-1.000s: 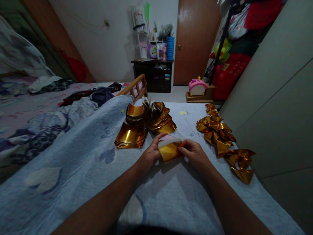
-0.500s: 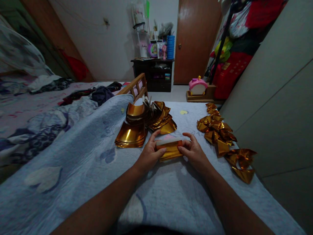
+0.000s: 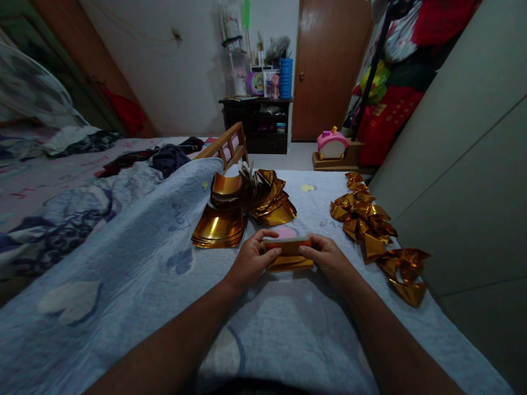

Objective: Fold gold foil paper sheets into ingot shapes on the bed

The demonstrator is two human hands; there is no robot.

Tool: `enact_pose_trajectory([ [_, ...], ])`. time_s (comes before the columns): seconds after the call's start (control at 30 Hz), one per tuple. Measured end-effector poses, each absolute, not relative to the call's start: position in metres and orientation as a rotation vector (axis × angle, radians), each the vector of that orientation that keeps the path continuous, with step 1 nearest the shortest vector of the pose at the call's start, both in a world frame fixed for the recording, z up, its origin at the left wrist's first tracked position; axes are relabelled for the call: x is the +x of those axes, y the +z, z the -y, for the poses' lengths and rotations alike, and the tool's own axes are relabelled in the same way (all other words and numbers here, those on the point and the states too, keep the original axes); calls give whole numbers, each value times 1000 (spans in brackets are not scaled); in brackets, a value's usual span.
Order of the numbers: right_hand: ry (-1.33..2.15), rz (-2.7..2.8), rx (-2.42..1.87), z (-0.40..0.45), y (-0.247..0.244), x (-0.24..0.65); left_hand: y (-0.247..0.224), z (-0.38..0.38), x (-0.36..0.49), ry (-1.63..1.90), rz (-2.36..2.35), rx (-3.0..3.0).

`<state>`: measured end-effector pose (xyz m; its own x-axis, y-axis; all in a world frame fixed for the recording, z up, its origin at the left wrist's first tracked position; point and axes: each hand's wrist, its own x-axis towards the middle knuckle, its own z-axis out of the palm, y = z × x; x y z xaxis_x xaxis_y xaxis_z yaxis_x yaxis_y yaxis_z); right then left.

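Observation:
A partly folded sheet of gold foil paper (image 3: 290,258) is held low over the bed between my two hands. My left hand (image 3: 254,257) pinches its left end, thumb in front and fingers behind. At the right end, my right hand (image 3: 328,258) grips it the same way. Beyond my left hand lies a fanned stack of gold foil paper (image 3: 220,226), its sheets curled and spread. On the right, several folded gold foil pieces (image 3: 373,219) lie in a row along the bed's edge, apart from my right hand.
A pale blue quilt (image 3: 164,307) with heart patterns covers the bed under my hands. Rumpled clothes (image 3: 168,159) lie on the left. A wooden rail (image 3: 230,145) stands behind the stack. A grey cabinet (image 3: 473,181) borders the right side; a pink toy (image 3: 332,144) sits beyond the far edge.
The foil paper's upper edge has folded down further, so less of its pale back shows. The raised fingers of both hands have lowered and closed in around it.

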<state>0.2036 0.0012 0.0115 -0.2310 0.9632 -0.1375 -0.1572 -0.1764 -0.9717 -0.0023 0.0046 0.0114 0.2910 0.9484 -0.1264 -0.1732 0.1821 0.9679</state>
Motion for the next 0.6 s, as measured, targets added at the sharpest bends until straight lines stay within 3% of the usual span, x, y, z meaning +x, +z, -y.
enact_pose_trajectory([
  [0.6,1466,1192,-1139,-3,11,205,18,-6,-4,1005,-1099,1331],
])
